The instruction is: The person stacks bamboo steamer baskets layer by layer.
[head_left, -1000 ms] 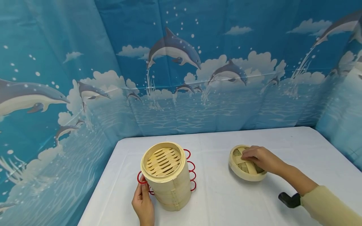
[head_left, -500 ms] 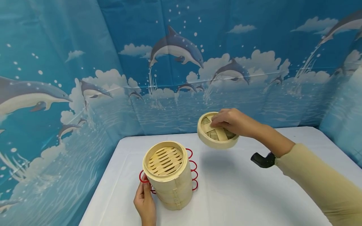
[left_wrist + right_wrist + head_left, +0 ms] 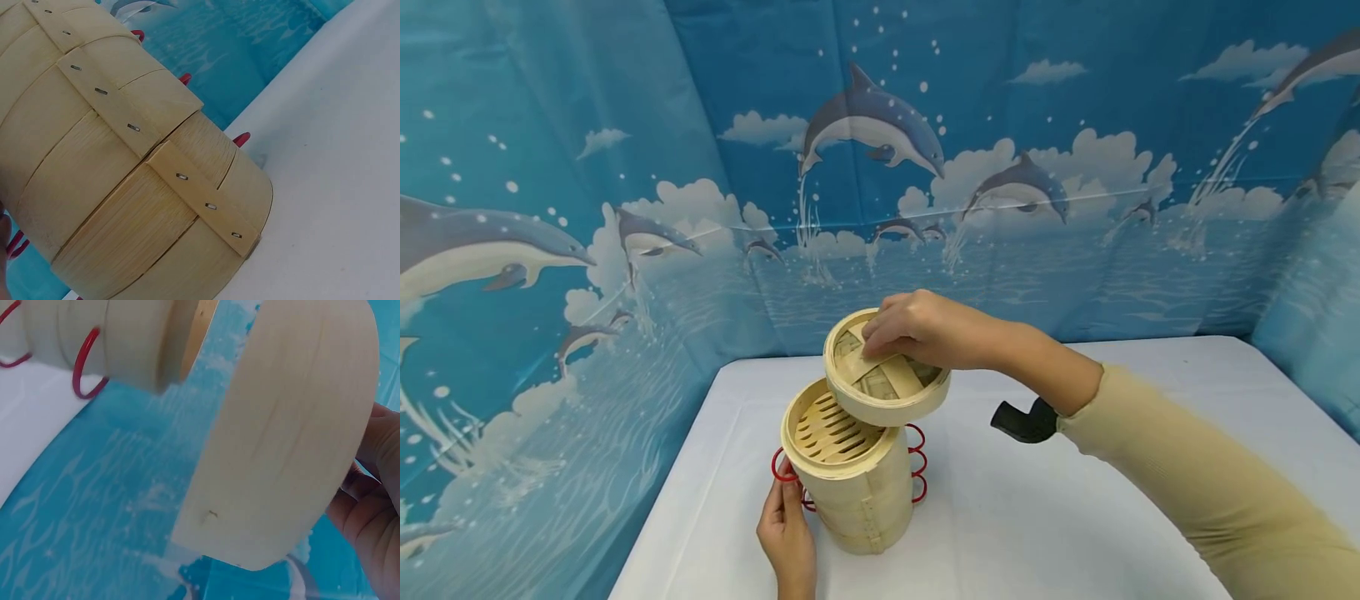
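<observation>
A tall stack of bamboo steamer baskets [image 3: 861, 504] stands on the white table, its slatted top tier uncovered on the left side. Red rings [image 3: 925, 461] stick out along both sides. My left hand [image 3: 788, 529] holds the stack at its left wall, fingertips by a red ring. With my right hand [image 3: 928, 329] I pinch the woven strap on top of the bamboo lid [image 3: 891, 410]. The lid hangs tilted over the right rear of the stack's rim. In the right wrist view the lid's smooth side wall [image 3: 281, 437] faces the camera, apart from the stack's top edge.
A white cloth covers the table [image 3: 1037, 517]. Behind and to the left hangs a blue curtain [image 3: 737, 283] printed with dolphins. A black curved piece [image 3: 1026, 421] sticks out at my right wrist, below the tan sleeve [image 3: 1187, 467].
My right hand has lifted the lid off the table at the right and carried it left, over the stack's rear rim. The left hand has stayed on the stack.
</observation>
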Demonstrator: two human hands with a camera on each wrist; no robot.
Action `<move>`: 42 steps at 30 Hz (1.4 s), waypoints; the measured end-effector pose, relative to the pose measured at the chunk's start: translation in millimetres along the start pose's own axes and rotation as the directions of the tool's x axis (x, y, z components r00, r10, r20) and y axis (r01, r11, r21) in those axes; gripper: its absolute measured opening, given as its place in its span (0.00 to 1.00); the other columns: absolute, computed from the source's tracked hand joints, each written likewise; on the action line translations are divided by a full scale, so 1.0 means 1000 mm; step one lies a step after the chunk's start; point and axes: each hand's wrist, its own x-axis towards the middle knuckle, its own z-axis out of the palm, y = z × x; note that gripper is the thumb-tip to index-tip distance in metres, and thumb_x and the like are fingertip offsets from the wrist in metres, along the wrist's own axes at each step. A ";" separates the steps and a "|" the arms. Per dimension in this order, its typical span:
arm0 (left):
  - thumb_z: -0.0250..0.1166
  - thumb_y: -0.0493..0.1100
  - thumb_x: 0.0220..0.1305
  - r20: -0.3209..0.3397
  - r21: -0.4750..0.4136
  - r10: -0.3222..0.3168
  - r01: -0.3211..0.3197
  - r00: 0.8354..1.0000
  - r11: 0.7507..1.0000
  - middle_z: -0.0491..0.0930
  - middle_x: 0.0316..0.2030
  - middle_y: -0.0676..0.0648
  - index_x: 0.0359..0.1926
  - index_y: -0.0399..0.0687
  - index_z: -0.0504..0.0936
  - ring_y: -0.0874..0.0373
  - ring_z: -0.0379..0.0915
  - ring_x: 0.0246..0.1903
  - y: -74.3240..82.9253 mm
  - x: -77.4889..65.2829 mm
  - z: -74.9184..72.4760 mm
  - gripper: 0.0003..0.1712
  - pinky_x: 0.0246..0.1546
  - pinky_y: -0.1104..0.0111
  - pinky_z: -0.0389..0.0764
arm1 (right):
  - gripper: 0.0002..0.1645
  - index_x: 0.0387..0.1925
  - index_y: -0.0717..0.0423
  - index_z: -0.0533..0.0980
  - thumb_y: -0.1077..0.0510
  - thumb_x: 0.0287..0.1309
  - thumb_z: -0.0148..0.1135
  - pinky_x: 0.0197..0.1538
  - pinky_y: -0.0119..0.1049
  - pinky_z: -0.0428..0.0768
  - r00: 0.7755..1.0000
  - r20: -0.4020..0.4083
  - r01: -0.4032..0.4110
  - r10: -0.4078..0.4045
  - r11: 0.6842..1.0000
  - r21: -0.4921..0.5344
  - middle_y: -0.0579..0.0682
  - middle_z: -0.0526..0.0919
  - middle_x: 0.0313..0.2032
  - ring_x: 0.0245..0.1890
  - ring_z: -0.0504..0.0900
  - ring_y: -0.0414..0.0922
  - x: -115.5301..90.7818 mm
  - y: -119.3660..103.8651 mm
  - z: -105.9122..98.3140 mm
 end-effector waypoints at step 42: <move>0.48 0.31 0.69 -0.001 0.029 0.022 -0.022 1.000 0.999 0.77 0.49 0.53 0.54 0.23 0.70 0.64 0.74 0.47 -0.001 0.001 -0.001 0.17 0.44 0.77 0.76 | 0.09 0.35 0.59 0.83 0.70 0.53 0.62 0.47 0.22 0.74 0.998 0.060 0.024 -0.027 0.999 0.048 0.50 0.83 0.39 0.45 0.77 0.42 0.032 -0.015 0.050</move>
